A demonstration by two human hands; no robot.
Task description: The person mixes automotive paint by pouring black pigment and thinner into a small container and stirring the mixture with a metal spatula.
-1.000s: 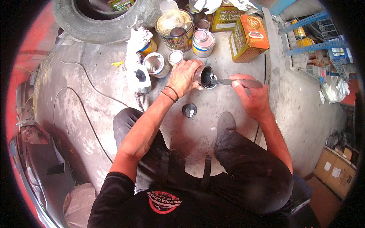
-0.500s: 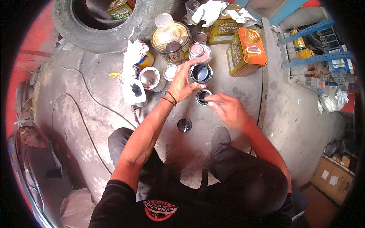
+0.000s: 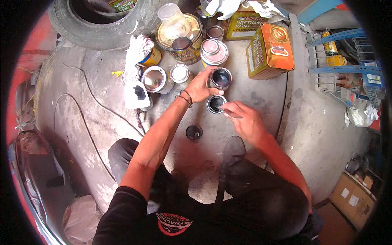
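My left hand (image 3: 200, 87) is wrapped round the side of an open can (image 3: 220, 78) with dark paint in it, thumb toward the near side. Just nearer stands a smaller open can (image 3: 215, 104), its inside dark too. My right hand (image 3: 246, 121) pinches a thin stick (image 3: 233, 116) whose far end reaches into the smaller can; the tip is hard to make out. On the floor closer to me lies a round dark lid (image 3: 194, 132) with light specks on it.
Beyond my hands stand a pink-topped can (image 3: 214, 52), a large paint can (image 3: 179, 41), an opened silver can (image 3: 155, 79) and a rectangular orange-topped tin (image 3: 271, 51). A tyre (image 3: 102, 34) lies far left. A hose (image 3: 77, 110) crosses the floor; wire racks (image 3: 347, 69) stand right.
The whole view has shifted slightly. My right hand has drawn back a little from the smaller can, still pinching the stick. My left hand keeps its hold on the larger can.
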